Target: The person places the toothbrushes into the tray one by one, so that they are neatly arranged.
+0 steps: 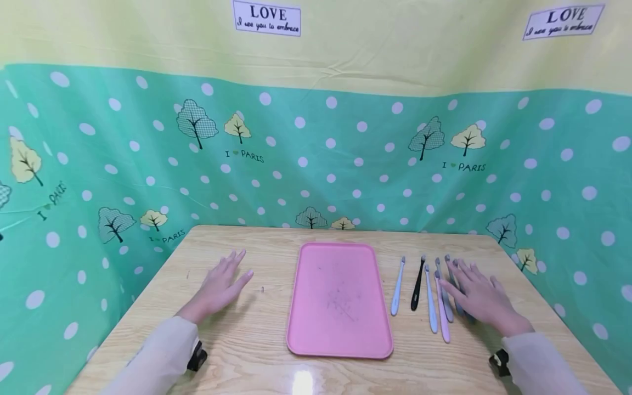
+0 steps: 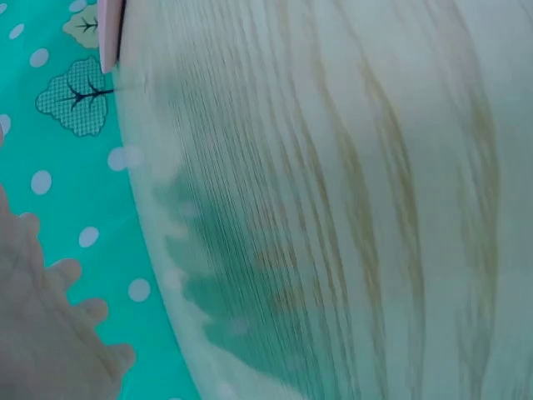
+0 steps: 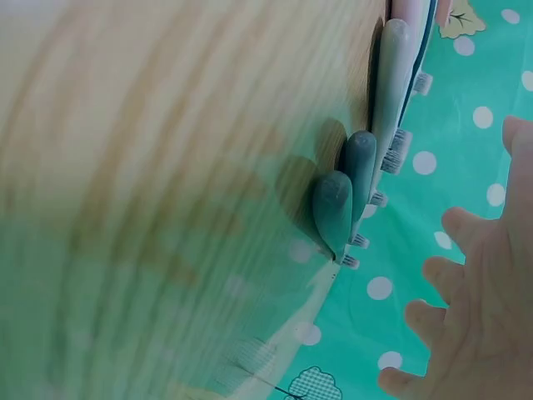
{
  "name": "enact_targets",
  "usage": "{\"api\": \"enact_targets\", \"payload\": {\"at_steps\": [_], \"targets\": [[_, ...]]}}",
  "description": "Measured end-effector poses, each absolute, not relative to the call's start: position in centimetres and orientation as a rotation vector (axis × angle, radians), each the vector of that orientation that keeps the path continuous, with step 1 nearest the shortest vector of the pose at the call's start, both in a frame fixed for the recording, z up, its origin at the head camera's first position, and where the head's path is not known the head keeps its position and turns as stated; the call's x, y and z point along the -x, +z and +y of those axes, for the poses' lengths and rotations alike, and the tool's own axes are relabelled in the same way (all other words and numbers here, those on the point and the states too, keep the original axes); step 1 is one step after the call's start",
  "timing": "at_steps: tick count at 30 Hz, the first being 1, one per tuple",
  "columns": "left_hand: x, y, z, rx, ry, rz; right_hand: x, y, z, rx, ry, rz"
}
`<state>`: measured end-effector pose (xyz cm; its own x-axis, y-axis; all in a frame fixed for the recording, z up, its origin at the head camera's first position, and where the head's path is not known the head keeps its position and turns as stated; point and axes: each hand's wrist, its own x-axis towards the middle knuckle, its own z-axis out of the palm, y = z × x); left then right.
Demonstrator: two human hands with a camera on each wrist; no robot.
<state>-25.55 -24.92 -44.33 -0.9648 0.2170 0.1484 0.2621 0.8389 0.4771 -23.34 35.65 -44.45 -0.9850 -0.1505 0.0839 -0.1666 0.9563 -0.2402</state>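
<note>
My left hand [image 1: 219, 288] is held over the left side of the table with its fingers spread and holds nothing. On the right, my right hand [image 1: 481, 296] hovers with spread fingers over a row of toothbrushes and partly hides some of them. A light blue toothbrush [image 1: 397, 291] and a black toothbrush [image 1: 417, 285] lie nearest the tray. Beside them are another light blue toothbrush [image 1: 431, 304] and a purple toothbrush [image 1: 443, 315]. In the right wrist view, a dark green toothbrush handle [image 3: 333, 208] shows left of the fingers, apart from them.
A pink tray [image 1: 340, 334] with dark marks on its surface lies in the middle of the wooden table [image 1: 247, 340]. Behind the table hangs a green dotted curtain [image 1: 331, 164], which also runs along both sides.
</note>
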Motion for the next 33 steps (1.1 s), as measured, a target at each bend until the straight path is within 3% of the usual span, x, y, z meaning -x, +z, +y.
{"api": "enact_targets", "payload": {"at_steps": [33], "targets": [[25.4,-45.0,-19.8,0.265,-1.725,-2.776,23.2,-44.5,33.2,-0.413,0.421,-2.893]]}}
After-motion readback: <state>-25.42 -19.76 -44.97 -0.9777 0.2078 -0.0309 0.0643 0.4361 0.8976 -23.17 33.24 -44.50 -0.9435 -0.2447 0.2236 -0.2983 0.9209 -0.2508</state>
